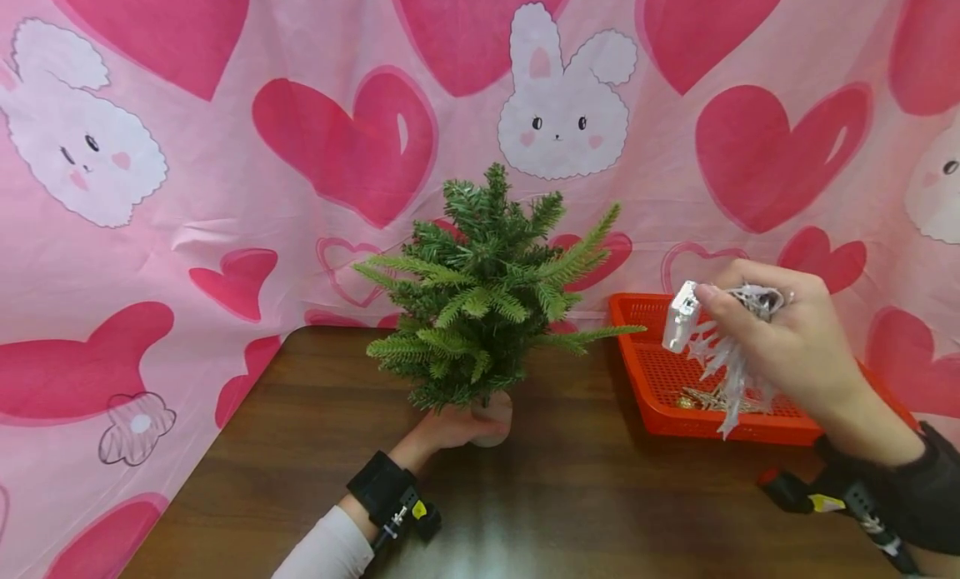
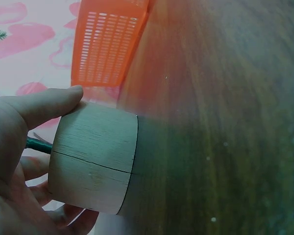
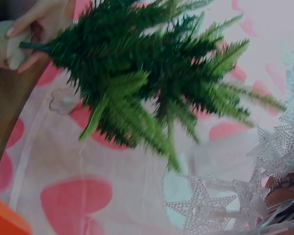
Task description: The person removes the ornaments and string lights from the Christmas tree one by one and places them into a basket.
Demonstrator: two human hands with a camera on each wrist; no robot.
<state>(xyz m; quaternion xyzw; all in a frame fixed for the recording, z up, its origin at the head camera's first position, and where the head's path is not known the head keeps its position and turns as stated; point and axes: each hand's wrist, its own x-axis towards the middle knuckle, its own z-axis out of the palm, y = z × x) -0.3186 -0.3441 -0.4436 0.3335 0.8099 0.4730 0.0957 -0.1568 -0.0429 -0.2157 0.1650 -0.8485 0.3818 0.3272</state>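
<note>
A small artificial Christmas tree stands upright on the table, its branches spread wide. My left hand grips its round wooden base, thumb on one side and fingers on the other. In the left wrist view a crack runs along that base. Off to the right, above the basket, my right hand holds a bunched string of clear star lights. A shiny silver box, apparently its battery case, is pinched by the thumb. Several stars dangle below the palm; the fingers are partly hidden in the right wrist view.
Under the right hand sits an orange-red plastic basket with a meshed bottom. Gold-coloured ornaments lie in it. Behind the brown wooden table hangs a pink cloth with hearts and rabbits.
</note>
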